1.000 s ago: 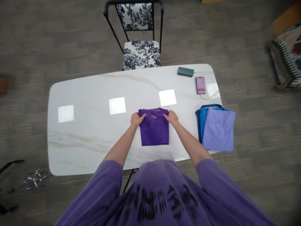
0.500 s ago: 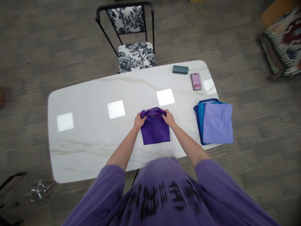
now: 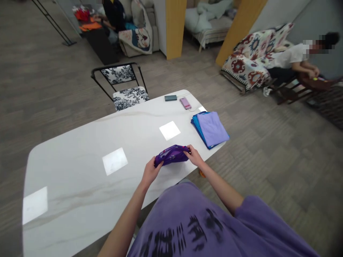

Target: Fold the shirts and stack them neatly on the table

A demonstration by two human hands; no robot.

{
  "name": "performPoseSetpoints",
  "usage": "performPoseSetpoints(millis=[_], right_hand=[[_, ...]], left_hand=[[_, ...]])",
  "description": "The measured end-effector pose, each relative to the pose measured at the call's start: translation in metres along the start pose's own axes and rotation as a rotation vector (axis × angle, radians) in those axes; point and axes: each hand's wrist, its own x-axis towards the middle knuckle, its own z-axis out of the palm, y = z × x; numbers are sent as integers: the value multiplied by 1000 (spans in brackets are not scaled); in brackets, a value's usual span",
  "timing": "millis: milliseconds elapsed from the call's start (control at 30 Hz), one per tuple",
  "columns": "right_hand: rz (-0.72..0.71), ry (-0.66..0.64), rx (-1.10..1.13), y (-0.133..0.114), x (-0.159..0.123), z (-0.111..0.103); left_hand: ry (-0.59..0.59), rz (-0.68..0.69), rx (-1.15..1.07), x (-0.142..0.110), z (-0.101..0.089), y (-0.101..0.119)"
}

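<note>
A folded purple garment [image 3: 173, 157] is stretched between my two hands, held just above or at the white table [image 3: 77, 175] near its front edge. My left hand [image 3: 151, 170] grips its left end, thumb on the near side. At the other end my right hand [image 3: 195, 156] pinches the upper corner. Along the top the layers part a little, and small prints or labels show there. To the right, a stack of folded cloths [image 3: 213, 129] lies on the table corner, lavender on top with blue ones beneath.
Near the far edge lie a dark green box-shaped device [image 3: 170, 97] and a pink phone [image 3: 185, 103] with a cable. A patterned chair [image 3: 130, 98] stands behind the table. One person [image 3: 289, 59] sits on a covered sofa at right, another [image 3: 114, 16] at a dark table.
My view has tilted up and turned, bringing the room and other people in. The purple garment, lying flat before, is now lifted and tilted between both hands.
</note>
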Motion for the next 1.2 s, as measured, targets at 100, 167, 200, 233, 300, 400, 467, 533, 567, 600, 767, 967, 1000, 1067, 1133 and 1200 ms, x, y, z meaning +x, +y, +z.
performPoseSetpoints(millis=[100,167,200,233,300,400,467,533,567,600,767,967,1000,1067,1133,1200], right_hand=[[5,54,-11,-3,-55,-37],[7,96,-14,-4,-84,-67],[3,119,-17,-5,-96,-84],[-5,138,-22,-5,-107,-101],[-27,178,-37,-4,-121,-141],[-52,249,-90,1,-122,-209],[-65,289,-136,9,-101,-258],[-82,309,-186,24,-60,-308],[-92,316,-211,34,-33,-331],[-101,322,-236,46,-1,-354],[-99,385,-410,126,184,-423],[-78,269,-722,211,304,-385],[-94,223,-738,220,310,-373],[-115,145,-753,236,317,-348],[-99,69,-757,249,322,-328],[-62,10,-757,261,325,-313]], left_hand=[[-68,65,-18,-31,22,33],[-113,71,-83,-41,41,57],[-141,65,-141,-44,52,69],[-173,53,-213,-43,64,83],[-241,28,-363,-36,89,110],[-327,14,-508,-6,130,155],[-349,34,-541,29,159,183],[-341,64,-549,79,193,208],[-332,68,-549,110,212,218],[-320,61,-549,144,233,227],[-108,-127,-430,342,331,227],[359,-479,-61,437,361,129],[408,-517,-15,434,356,111],[509,-574,121,424,346,75],[602,-628,296,419,340,43],[665,-679,442,422,339,17]])
